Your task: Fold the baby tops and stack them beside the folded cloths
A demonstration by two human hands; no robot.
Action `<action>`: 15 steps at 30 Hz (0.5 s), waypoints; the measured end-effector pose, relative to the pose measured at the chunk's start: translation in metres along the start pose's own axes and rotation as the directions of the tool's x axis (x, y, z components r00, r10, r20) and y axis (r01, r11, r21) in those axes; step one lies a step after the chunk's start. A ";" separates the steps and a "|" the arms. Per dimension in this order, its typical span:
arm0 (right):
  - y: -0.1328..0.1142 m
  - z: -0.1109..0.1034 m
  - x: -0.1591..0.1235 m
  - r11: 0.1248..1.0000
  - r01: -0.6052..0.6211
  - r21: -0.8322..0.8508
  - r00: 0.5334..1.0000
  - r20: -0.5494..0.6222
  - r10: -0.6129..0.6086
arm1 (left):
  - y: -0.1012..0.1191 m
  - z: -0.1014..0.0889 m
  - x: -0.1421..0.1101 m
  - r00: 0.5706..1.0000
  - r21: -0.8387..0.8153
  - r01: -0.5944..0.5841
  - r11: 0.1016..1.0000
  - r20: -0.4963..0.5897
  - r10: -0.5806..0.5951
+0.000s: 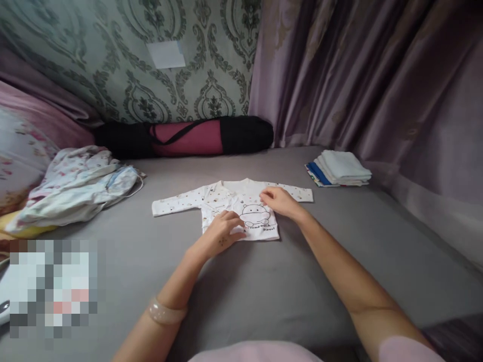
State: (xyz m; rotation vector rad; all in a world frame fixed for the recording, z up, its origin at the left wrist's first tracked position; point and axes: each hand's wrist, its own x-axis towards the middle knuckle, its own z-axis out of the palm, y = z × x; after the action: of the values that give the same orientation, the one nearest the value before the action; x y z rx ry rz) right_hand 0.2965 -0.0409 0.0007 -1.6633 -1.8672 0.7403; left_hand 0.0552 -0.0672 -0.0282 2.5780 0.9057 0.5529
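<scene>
From afar I see the small shirt (247, 193) spread flat amid the bed (245, 291), between its far and near edges, folding seemingly left to do, my left hand (225, 231) with fingers loosely apart, my right hand (278, 200) narrow-fingered, its grip I cannot tell.

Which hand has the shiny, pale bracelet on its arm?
The left hand, over the white printed shirt: the bracelet circles that forearm. The right hand has none.

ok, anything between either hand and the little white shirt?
Nothing visible. The left hand is over the shirt's lower front, the right hand over its chest; contact is hard to tell. The folded stack and crumpled cloth lie off to the sides.
</scene>
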 end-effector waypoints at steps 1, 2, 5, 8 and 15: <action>0.008 -0.008 -0.012 1.000 -0.015 -0.010 0.999 0.035 0.016 | 0.001 -0.001 0.000 0.999 -0.020 -0.002 1.000 0.046 0.003; 0.015 -0.012 -0.025 0.999 -0.035 -0.011 0.996 0.079 0.036 | 0.001 -0.001 0.000 0.997 -0.039 0.003 0.999 0.082 0.001; 0.034 -0.013 -0.068 0.996 -0.092 0.014 0.973 0.215 0.087 | -0.002 -0.003 -0.003 0.990 -0.100 0.015 0.995 0.139 -0.001; 0.037 -0.004 -0.098 0.990 -0.137 -0.011 0.960 0.244 0.136 | -0.006 -0.006 -0.006 0.986 -0.142 0.009 0.990 0.166 0.015; 0.008 0.016 -0.113 0.924 -0.113 -0.365 0.993 -0.004 0.120 | -0.002 -0.009 -0.005 0.984 -0.144 0.001 0.990 0.179 0.025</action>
State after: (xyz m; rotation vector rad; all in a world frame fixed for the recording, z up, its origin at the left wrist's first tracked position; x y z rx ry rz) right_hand 0.3027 -0.1530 -0.0197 -2.0167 -2.0259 0.4730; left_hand 0.0465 -0.0669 -0.0220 2.4583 0.7609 0.3655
